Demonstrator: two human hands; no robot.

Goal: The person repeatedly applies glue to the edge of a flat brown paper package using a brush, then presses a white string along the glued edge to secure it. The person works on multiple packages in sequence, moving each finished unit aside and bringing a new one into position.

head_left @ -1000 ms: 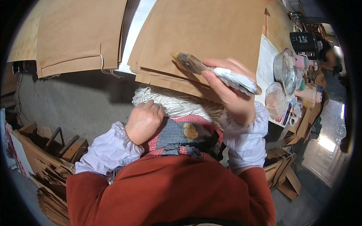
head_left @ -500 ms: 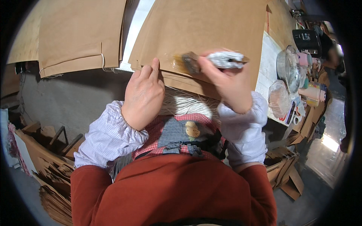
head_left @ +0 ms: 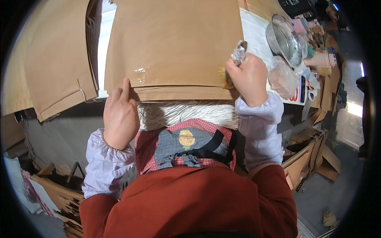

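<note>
A stack of brown paper sheets (head_left: pixel 178 43) lies on the table before me, its near edges slightly staggered. My left hand (head_left: pixel 121 113) presses the near left corner with an outstretched index finger, the other fingers loosely curled. In my right hand (head_left: pixel 252 77) is a brush (head_left: pixel 226 78), its handle wrapped in silvery, crinkled material. The yellowish bristles touch the paper at the near right corner. Wet, shiny streaks (head_left: pixel 141 73) show on the sheet not far from my left fingertip. Below the stack's near edge hangs a bundle of white cords (head_left: pixel 186 115).
Another pile of brown paper (head_left: pixel 55 59) with white cord handles lies to the left. On the right are a metal basin (head_left: pixel 283 39), a plastic-wrapped bundle (head_left: pixel 282 77), a pink cup (head_left: pixel 321 59) and scissors (head_left: pixel 307 103). Cardboard boxes (head_left: pixel 305 158) stand on the floor.
The brush in my right hand has moved right along the near edge, its handle now pointing up. Wet streaks show at left. The whole view has shifted, and my left hand stays at the corner.
</note>
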